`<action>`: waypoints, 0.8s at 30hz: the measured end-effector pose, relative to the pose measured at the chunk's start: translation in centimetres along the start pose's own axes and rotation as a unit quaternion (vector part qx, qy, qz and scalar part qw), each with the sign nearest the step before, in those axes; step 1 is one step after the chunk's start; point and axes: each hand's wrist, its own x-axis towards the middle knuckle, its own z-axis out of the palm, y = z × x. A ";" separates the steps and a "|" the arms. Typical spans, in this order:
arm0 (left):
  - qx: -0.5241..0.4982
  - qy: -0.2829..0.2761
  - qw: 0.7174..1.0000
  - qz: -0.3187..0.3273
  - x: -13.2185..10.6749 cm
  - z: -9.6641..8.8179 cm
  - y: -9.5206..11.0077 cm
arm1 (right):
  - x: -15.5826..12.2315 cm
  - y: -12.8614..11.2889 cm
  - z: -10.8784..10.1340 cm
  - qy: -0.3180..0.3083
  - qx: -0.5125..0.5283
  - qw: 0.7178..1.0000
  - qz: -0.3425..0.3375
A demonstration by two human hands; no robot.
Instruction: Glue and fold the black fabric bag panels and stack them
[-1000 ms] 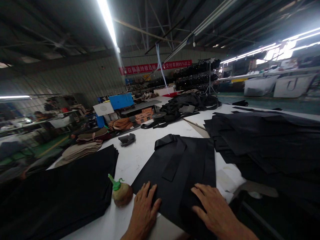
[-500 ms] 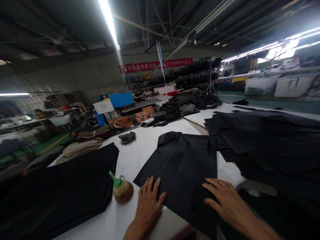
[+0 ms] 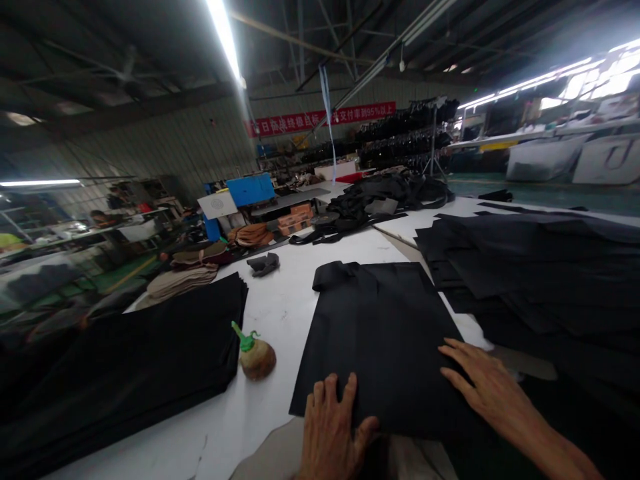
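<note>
A black fabric bag [image 3: 375, 340] lies flat on the white table, a folded-over strap [image 3: 336, 275] at its far edge. My left hand [image 3: 333, 423] rests on its near left part, fingers spread. My right hand [image 3: 477, 377] lies along its right side, fingers stretched out over the edge. Neither hand grips anything. To the left of the bag stands a brown, round-bottomed object with a green top [image 3: 257, 353], apart from my left hand.
A stack of black fabric pieces [image 3: 150, 353] covers the table's left side. Another spread pile of black pieces [image 3: 525, 267] lies to the right. Farther back are a dark scrap [image 3: 263, 265], orange-brown boxes [image 3: 295, 220], black straps [image 3: 380, 203] and a blue box [image 3: 251, 190].
The bag has turned so that its sides sit straighter before me. Both hands have shifted right with it, and the whole view has swung slightly.
</note>
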 end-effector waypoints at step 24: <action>-0.130 0.217 0.964 -0.088 15.6 -4.2 -5.5 | 8.2 -10.9 3.5 -0.152 0.087 0.980 -0.097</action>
